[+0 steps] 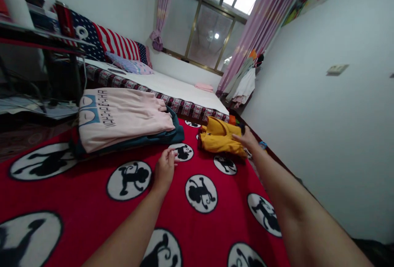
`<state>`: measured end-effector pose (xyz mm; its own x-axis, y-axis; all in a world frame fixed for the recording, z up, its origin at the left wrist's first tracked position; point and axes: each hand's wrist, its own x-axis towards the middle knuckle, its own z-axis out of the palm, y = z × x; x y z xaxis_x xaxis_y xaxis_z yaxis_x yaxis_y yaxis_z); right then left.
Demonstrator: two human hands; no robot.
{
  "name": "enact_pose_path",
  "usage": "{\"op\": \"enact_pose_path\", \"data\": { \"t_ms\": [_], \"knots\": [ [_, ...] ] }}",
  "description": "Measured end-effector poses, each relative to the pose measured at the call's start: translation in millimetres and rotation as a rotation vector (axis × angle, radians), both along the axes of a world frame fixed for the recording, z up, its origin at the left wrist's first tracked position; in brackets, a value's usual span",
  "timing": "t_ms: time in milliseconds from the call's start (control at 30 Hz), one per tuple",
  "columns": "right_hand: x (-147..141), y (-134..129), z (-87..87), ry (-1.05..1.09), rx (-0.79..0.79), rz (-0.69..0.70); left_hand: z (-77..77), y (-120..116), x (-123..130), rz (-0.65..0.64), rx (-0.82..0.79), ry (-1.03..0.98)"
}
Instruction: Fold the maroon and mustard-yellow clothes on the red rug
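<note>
A folded yellow garment (223, 138) lies on the red blanket (181, 185) with monkey pictures in white circles. My right hand (246, 139) is at its right edge, thumb over the cloth and the other fingers partly hidden. Over the middle of the blanket is my left hand (165, 164), its fingers loosely bent and apart, with nothing in it. Beyond my left hand, to the left, a pale pink printed garment (126, 115) rests folded on top of a dark teal one (177, 129).
Behind the blanket runs a low bed with a white top (181, 88), holding pillows and a small pink cloth (203, 87). A cluttered desk (46, 37) stands at the left. Clothes (244, 86) hang by the curtain, and a wall (323, 115) bounds the right side.
</note>
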<state>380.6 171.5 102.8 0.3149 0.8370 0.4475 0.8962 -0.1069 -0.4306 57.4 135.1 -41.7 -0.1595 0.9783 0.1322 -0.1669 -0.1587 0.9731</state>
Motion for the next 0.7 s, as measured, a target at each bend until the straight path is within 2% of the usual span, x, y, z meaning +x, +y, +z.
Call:
{"op": "enact_pose_path", "data": {
  "t_ms": [100,167,200,267,433,500,567,667,700],
  "knots": [
    [-14.0,1.0,-49.8,-0.221,-0.142,0.199,-0.5,-3.1,3.1,-0.025,0.034,0.149],
    [-28.5,2.0,-71.3,-0.368,-0.203,0.311,0.0,-5.2,4.2,-0.055,0.047,0.228],
    [-35.4,2.7,-77.1,-0.419,-0.213,0.311,0.5,-6.0,4.5,-0.069,0.048,0.257],
    [-46.8,5.4,-78.4,-0.457,-0.202,0.215,1.4,-7.3,4.5,-0.084,0.042,0.296],
    [-63.0,14.9,-55.4,-0.383,-0.096,-0.098,2.6,-9.7,4.3,-0.084,0.029,0.349],
    [-69.1,11.9,-55.4,-0.358,-0.017,-0.177,2.7,-10.6,4.6,-0.082,0.038,0.372],
    [-75.8,2.7,-64.2,-0.383,0.006,-0.096,3.0,-11.5,5.2,-0.067,0.049,0.407],
    [-84.6,-12.3,-79.6,-0.468,-0.080,0.210,4.4,-13.0,6.2,-0.068,0.042,0.464],
    [-86.7,-14.3,-81.6,-0.474,-0.110,0.256,5.1,-13.6,6.3,-0.077,0.034,0.479]
  ]
}}
